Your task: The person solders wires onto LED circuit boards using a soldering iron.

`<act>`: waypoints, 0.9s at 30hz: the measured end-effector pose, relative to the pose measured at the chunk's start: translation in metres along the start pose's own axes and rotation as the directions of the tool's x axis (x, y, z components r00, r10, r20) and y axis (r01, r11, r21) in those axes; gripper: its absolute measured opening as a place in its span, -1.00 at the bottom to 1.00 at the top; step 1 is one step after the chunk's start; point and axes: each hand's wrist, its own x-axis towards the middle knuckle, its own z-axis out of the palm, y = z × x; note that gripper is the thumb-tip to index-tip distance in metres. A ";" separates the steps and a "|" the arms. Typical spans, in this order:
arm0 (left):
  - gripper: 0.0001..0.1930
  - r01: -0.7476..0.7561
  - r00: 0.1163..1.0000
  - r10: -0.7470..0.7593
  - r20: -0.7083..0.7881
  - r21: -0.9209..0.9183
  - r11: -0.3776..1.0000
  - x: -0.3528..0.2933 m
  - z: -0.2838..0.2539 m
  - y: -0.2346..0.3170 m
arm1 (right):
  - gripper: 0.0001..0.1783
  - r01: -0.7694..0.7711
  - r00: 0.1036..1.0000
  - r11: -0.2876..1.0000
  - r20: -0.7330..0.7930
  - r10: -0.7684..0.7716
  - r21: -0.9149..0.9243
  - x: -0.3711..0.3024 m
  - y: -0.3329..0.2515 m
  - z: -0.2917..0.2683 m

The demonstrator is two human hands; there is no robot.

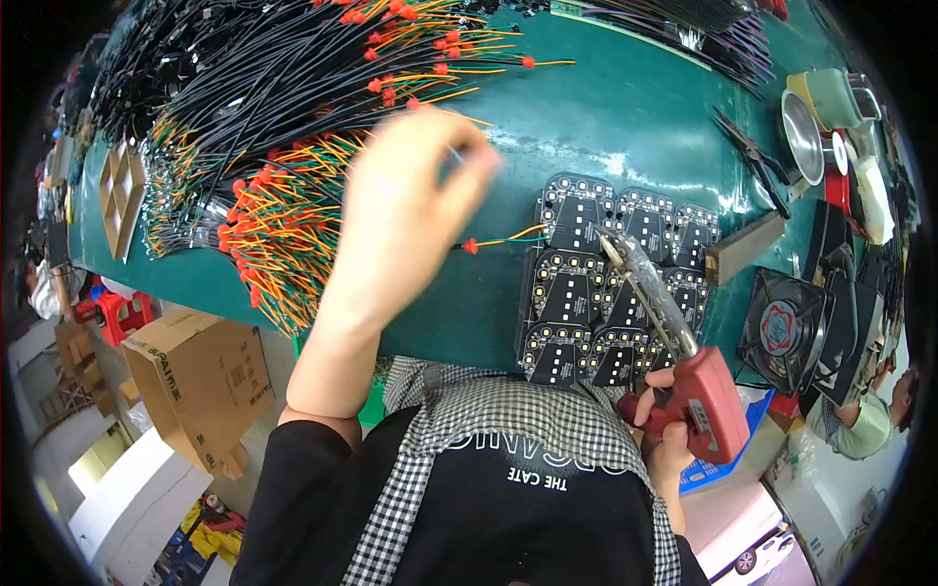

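Observation:
My left hand (410,186) is above the bench beside the wire bundles, blurred by motion. Its thumb and forefinger curve toward each other, but the smear hides whether anything is between them. In my right hand (662,415) is a red soldering gun (713,405), gripped by its handle. The gun's metal tip (608,242) points at a block of black circuit boards (578,220) laid in rows and dotted with small pale components. A cable with a red connector (471,246) reaches the upper left board by its yellow and green wire ends; my left forearm covers its other end.
Bundles of black cables (264,73) with orange and green ends (293,225) cover the bench's left side. At right are pliers (750,151), a metal bar (745,247), a fan (785,327) and a steel bowl (801,137). A cardboard box (195,381) stands below the bench's left edge.

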 end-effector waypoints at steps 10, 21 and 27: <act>-0.94 -0.223 0.958 0.280 -0.065 0.445 0.867 0.026 0.006 -0.028 | -0.10 0.017 1.000 1.000 0.005 -0.017 0.003 0.000 0.000 -0.006; -0.94 0.140 0.941 -0.060 0.332 -0.223 0.965 -0.007 0.030 0.058 | -0.17 0.052 0.998 0.998 -0.030 -0.052 -0.022 -0.005 0.004 -0.019; -0.93 0.004 0.976 -0.001 0.218 -0.014 1.000 -0.009 0.045 0.063 | -0.15 0.108 0.990 0.990 -0.082 -0.115 -0.091 -0.006 0.005 -0.013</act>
